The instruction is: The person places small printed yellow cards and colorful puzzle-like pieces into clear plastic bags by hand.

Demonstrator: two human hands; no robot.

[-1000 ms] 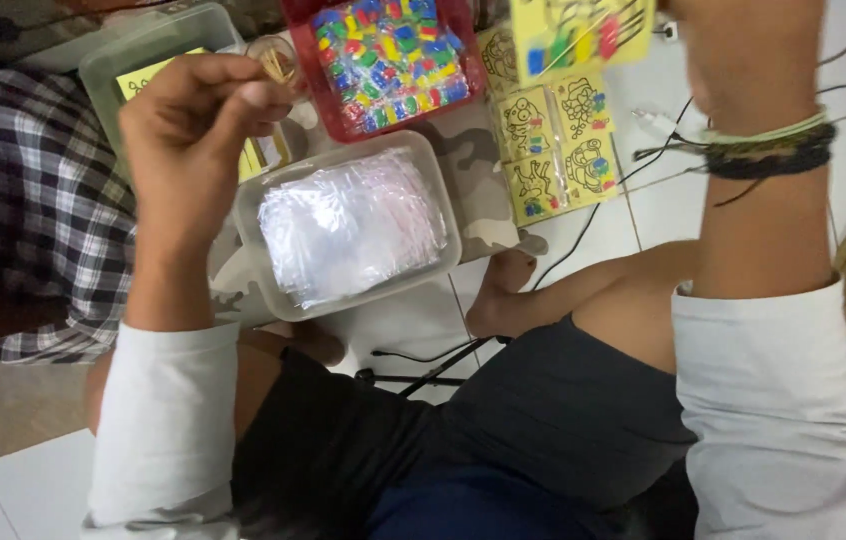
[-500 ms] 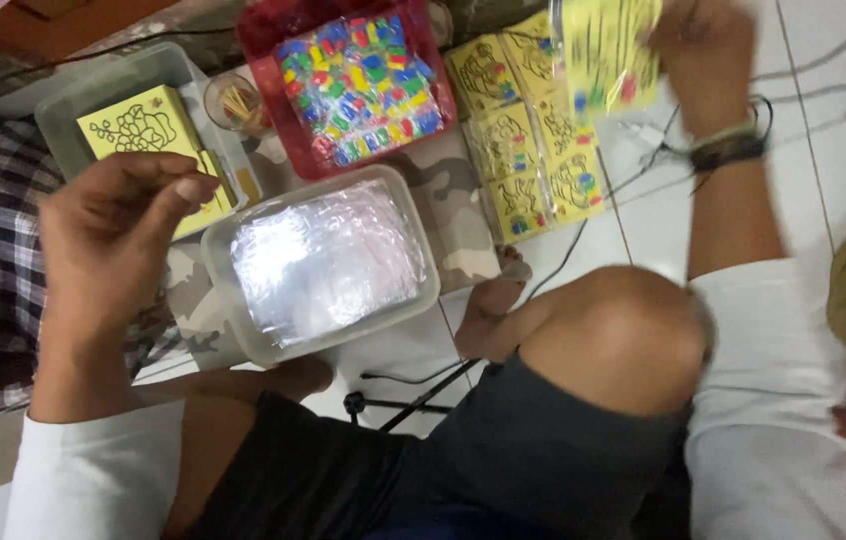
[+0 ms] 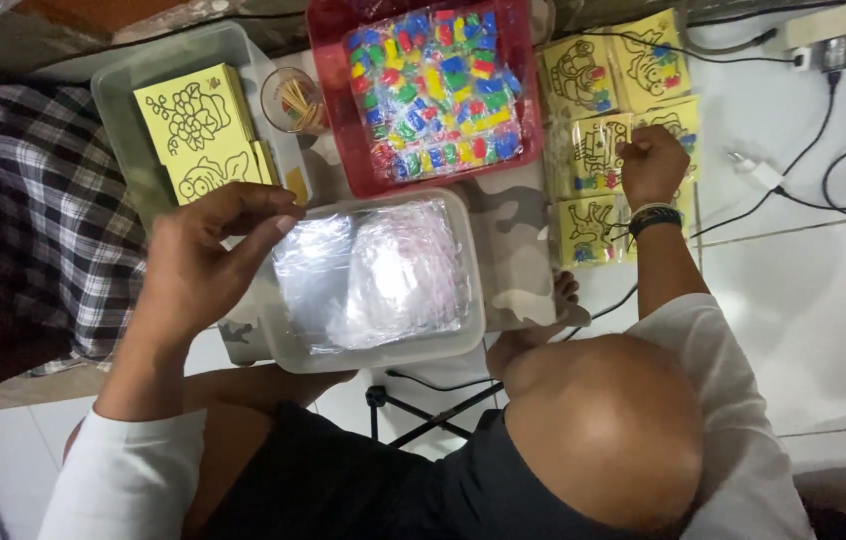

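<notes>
The yellow picture card [image 3: 598, 150] I was holding up a moment ago is now lying among the packed cards [image 3: 615, 140] at upper right of the frame, my right hand [image 3: 651, 165] closing down on it, fist-like. My left hand [image 3: 205, 262], half-open and holding nothing, is coming down over the clear tub of plastic bags [image 3: 378, 280] at centre, fingertips nearing its rim.

Even indoor light, white floor tiles [image 3: 823, 300] brightly lit, glare seen on clear plastic bags [image 3: 373, 270], left edge dimmed, focus slightly soft
</notes>
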